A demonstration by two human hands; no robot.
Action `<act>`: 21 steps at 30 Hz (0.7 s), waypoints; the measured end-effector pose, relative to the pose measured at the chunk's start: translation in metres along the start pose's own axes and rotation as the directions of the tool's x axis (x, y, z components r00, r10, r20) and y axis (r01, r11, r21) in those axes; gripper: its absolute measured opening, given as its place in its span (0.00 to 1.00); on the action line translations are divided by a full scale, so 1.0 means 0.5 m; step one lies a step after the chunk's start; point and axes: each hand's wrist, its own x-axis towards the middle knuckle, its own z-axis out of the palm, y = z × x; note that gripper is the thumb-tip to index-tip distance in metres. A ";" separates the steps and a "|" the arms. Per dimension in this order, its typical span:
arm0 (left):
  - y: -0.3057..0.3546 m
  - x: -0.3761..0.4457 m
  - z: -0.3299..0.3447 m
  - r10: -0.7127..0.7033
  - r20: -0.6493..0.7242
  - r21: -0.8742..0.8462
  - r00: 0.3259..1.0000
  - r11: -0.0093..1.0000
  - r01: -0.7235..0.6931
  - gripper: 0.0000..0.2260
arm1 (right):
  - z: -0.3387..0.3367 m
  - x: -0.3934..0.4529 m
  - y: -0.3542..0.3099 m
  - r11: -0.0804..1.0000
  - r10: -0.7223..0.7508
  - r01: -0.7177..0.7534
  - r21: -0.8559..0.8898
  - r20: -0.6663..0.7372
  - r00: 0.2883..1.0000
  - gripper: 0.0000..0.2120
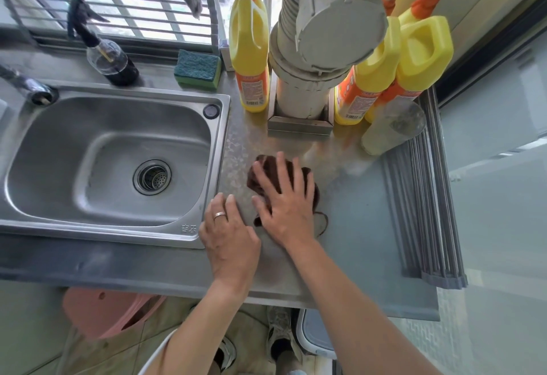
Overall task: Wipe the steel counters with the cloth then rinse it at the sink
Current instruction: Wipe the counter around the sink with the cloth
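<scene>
The right hand [285, 197] presses the brown cloth [266, 173] flat on the steel bench [355, 226], fingers [263, 176] spread wide and straight; the cloth's long axis runs 11 to 5 o'clock; the left hand [229, 232] rests open beside it; the sink [97, 161] lies at 9 o'clock, nearer the left hand.

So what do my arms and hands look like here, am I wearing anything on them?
Both forearms are bare, with no sleeves, gloves or watch in view. The left hand wears a plain silver ring on one finger. The right hand wears nothing.
</scene>
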 end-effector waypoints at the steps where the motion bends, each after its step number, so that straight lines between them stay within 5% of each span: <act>1: -0.004 0.002 0.002 -0.007 0.019 0.031 1.000 0.999 0.006 0.29 | 0.004 0.009 -0.004 0.997 -0.077 0.077 -0.003 0.019 0.997 0.28; 7: 0.005 0.007 0.006 -0.034 0.081 0.104 0.996 0.994 0.026 0.30 | 0.014 0.058 0.050 0.983 -0.168 0.169 -0.067 0.027 0.985 0.25; 10: -0.008 0.013 0.003 -0.007 0.083 0.120 0.997 0.993 -0.003 0.30 | -0.007 0.071 0.105 0.992 0.063 -0.071 -0.101 -0.073 0.995 0.27; 14: -0.017 0.015 -0.003 0.008 0.090 0.103 0.996 0.994 -0.017 0.29 | -0.037 0.042 0.175 0.905 0.398 -0.409 -0.117 -0.111 0.911 0.30; 21: -0.032 0.012 -0.014 0.055 0.139 0.070 0.989 0.995 -0.065 0.30 | -0.053 0.031 0.166 0.843 0.532 -0.535 -0.052 -0.065 0.845 0.28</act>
